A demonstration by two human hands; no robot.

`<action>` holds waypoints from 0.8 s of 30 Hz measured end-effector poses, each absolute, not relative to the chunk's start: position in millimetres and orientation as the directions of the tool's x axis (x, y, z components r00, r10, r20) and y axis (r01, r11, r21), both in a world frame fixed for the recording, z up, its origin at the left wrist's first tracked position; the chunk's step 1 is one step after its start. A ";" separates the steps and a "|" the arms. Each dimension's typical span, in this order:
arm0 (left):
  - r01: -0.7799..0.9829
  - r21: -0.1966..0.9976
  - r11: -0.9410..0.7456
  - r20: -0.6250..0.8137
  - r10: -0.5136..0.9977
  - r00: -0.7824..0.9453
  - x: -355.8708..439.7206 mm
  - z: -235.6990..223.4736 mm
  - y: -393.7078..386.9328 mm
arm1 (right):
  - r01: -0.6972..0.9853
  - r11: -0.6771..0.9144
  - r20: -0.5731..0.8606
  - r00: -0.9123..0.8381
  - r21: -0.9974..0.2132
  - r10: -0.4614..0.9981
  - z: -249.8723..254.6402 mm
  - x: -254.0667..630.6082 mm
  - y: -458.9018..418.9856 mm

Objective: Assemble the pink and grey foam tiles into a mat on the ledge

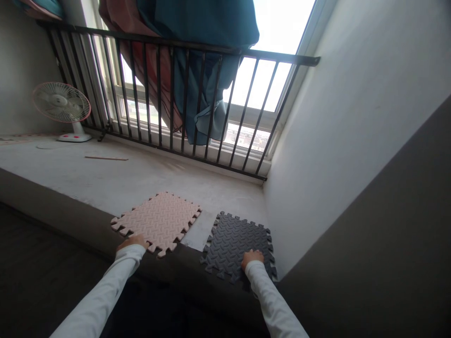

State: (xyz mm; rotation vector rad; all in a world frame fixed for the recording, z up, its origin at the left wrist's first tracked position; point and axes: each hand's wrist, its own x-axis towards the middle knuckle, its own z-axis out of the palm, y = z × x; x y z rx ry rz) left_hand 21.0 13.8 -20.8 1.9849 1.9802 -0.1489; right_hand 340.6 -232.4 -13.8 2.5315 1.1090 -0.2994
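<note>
A pink interlocking foam mat tile (pixel 160 218) lies on a pale ledge and sticks out past its front edge. My left hand (pixel 134 241) is closed on the tile's near edge, the fingers partly hidden. To the right is a dark grey foam mat tile (pixel 234 241) with the same toothed edges and ridged pattern, also overhanging the ledge. My right hand (pixel 252 257) is on its near right part, fingers curled together against it; the thumb's grip is hard to see. A strip of ledge separates the two tiles.
Behind the ledge (pixel 105 176) runs a black metal railing (pixel 183 98) before a window with a teal and pink curtain (pixel 207 28). A small fan (pixel 74 136) stands at the left, near a thin stick (pixel 106 158). A white wall (pixel 334 155) rises close on the right.
</note>
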 end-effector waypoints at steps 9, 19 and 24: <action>0.984 0.155 0.083 -0.306 0.951 -0.032 13.8 -24.1 9.7 | 0.718 -0.663 -0.332 0.691 0.210 0.642 -14.5 339.9 -232.0; 0.962 0.255 0.095 -0.325 0.946 -0.007 22.5 -41.8 8.6 | 0.683 -0.724 -0.347 0.659 -0.095 0.667 -0.5 343.9 -258.6; 0.936 0.338 0.097 -0.230 0.973 -0.018 4.7 -46.5 -8.1 | 0.579 -0.527 -0.033 0.653 -0.622 0.757 -27.6 323.7 -323.6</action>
